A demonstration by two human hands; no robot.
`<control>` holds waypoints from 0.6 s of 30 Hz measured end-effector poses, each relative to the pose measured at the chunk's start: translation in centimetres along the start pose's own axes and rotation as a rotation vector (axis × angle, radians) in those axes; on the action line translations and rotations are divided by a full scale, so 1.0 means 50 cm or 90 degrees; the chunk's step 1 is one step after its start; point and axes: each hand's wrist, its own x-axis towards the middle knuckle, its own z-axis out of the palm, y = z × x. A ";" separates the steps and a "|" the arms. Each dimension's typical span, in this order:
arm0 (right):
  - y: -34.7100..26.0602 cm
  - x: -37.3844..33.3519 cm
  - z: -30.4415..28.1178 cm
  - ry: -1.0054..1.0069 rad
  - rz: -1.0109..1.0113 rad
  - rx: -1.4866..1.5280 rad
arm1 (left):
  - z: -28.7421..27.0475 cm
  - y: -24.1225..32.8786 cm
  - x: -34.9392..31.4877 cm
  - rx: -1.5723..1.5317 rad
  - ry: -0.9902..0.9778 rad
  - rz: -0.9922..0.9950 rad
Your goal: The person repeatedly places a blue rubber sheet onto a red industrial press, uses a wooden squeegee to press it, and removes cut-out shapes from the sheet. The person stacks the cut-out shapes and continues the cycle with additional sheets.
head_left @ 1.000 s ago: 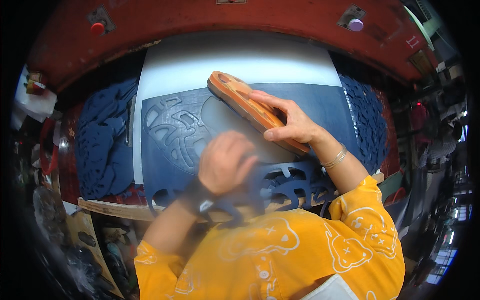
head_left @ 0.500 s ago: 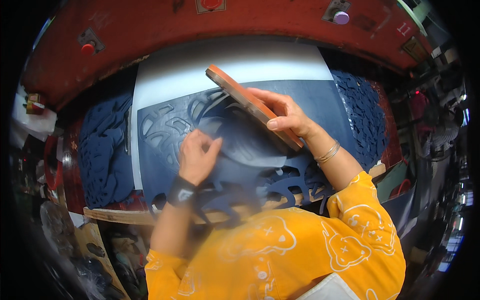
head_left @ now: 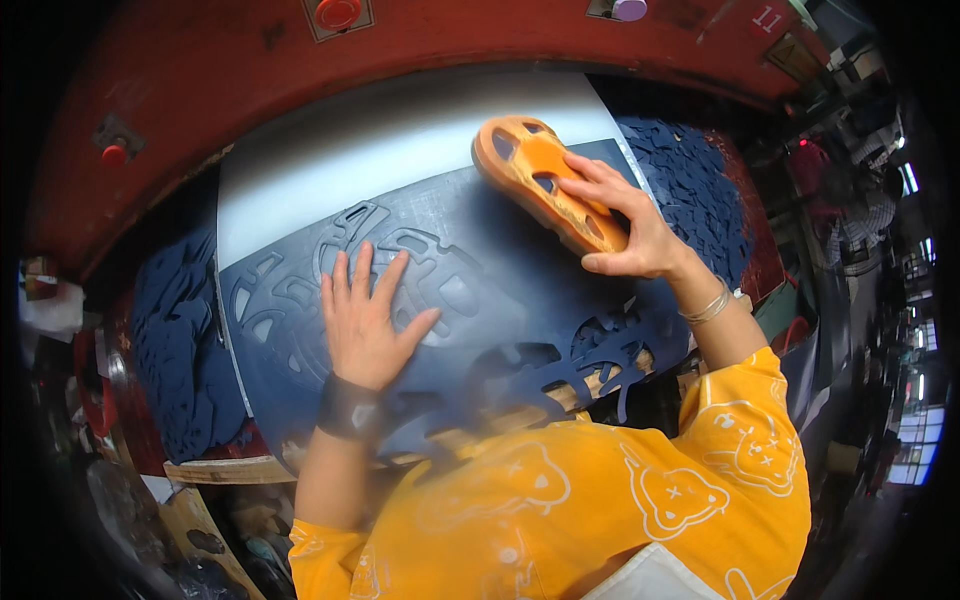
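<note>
My right hand [head_left: 625, 222] grips an orange cutting die [head_left: 545, 160], a sole-shaped block with several openings, tilted above the far right part of a dark blue sheet [head_left: 500, 225]. My left hand [head_left: 368, 325] lies on that sheet with fingers spread and holds nothing. Around its fingers show cut outlines [head_left: 435, 270] of curved strap-like shapes, partly hidden by the hand. Along the sheet's near edge, several cut-out holes leave a thin web [head_left: 605, 345].
The sheet rests on a white board [head_left: 300, 165]. Dark blue cut pieces lie heaped at left [head_left: 185, 350] and right [head_left: 690, 185]. A red machine beam [head_left: 430, 45] with a red button [head_left: 338, 12] spans the far side. A wooden rail [head_left: 225, 470] edges the near left.
My left hand has gone from curled fingers above the sheet to lying spread on it. The cutting die has turned its orange face into view. The camera view has shifted.
</note>
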 end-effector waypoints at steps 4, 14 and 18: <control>0.012 -0.033 -0.001 -0.055 -0.038 -0.211 | -0.002 0.004 0.006 0.001 -0.023 -0.016; 0.006 -0.033 0.027 -0.153 -0.043 -0.337 | -0.014 0.007 0.010 -0.026 -0.032 -0.014; 0.009 -0.126 -0.019 0.023 0.125 -0.182 | -0.047 -0.013 -0.012 -0.131 0.025 -0.022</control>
